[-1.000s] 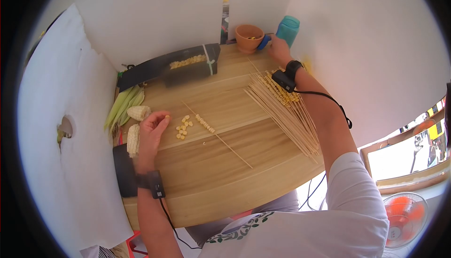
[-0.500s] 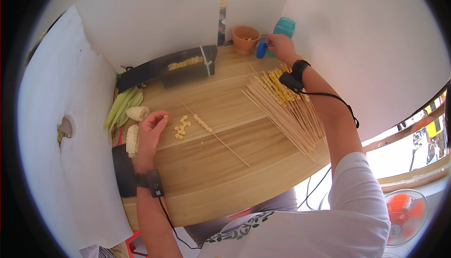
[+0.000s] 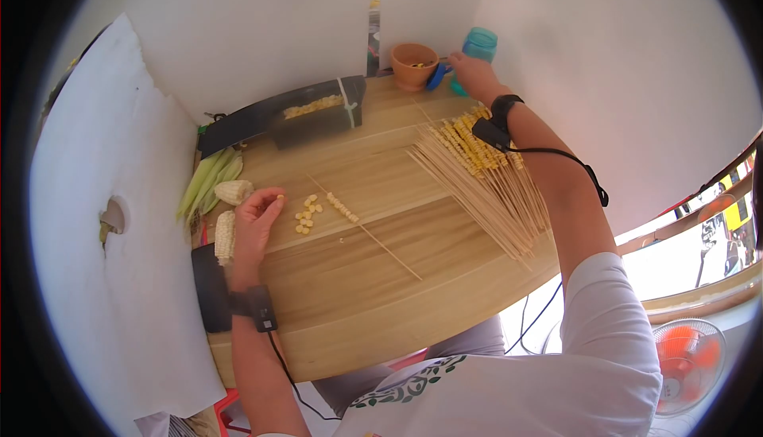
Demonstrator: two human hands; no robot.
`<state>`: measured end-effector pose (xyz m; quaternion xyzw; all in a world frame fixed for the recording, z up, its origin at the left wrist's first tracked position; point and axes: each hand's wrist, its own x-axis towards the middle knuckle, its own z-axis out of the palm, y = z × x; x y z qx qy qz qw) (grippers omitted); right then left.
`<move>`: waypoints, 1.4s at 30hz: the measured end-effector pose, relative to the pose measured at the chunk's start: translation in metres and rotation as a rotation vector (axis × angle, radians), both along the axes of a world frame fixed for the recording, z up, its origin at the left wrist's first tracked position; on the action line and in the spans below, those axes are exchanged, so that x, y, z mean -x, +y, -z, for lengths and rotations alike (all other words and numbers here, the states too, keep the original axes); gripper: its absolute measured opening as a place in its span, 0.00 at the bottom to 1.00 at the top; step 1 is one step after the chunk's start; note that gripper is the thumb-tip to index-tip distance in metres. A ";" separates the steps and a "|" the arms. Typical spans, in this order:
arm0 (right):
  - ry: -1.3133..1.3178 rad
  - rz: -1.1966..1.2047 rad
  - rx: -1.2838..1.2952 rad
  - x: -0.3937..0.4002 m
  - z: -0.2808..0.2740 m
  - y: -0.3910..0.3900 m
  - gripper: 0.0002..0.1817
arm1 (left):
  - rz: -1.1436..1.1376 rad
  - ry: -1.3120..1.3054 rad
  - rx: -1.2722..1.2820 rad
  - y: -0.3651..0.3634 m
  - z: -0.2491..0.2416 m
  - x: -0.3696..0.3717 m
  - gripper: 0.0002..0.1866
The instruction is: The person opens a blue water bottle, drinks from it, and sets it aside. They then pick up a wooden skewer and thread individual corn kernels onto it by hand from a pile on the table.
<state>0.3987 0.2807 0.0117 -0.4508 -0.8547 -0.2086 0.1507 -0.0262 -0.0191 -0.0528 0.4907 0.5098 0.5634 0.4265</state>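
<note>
My left hand (image 3: 258,218) is over the left of the table, thumb and fingertips pinching a small pale corn kernel (image 3: 280,197). Beside it lie two partly stripped corn cobs (image 3: 226,238) and several loose kernels (image 3: 305,216). A wooden skewer (image 3: 387,252) with a short row of kernels (image 3: 342,208) lies just right of those. My right hand (image 3: 474,76) reaches to the back, fingers closed on a blue lid (image 3: 435,77) tilted close to a clay pot (image 3: 414,67). A teal plastic bottle (image 3: 480,44) stands behind this hand, partly hidden by it.
Bare skewers (image 3: 469,198) and kernel-threaded skewers (image 3: 465,141) lie in a pile under my right forearm. A black container (image 3: 318,123) with kernels stands at the back left, green husks (image 3: 208,182) beside it. White panels (image 3: 262,31) enclose the table.
My right hand has shifted slightly, and the blue lid has moved left and up towards the clay pot, tilting more. My left hand stays in place.
</note>
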 end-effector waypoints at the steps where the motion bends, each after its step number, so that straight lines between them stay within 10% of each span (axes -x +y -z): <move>1: -0.052 0.012 0.022 0.002 0.004 -0.001 0.09 | 0.000 0.012 -0.001 0.000 0.000 0.000 0.09; 9: 0.042 -0.071 0.077 0.010 -0.001 -0.019 0.12 | 0.002 -0.011 -0.001 0.001 0.003 0.001 0.09; 27: 1.432 0.176 0.436 -0.019 -0.071 0.007 0.17 | -0.002 -0.002 -0.009 0.001 0.003 0.002 0.09; 42: 1.294 0.394 0.564 -0.056 -0.069 0.056 0.23 | 0.022 -0.015 -0.002 0.001 0.003 0.004 0.08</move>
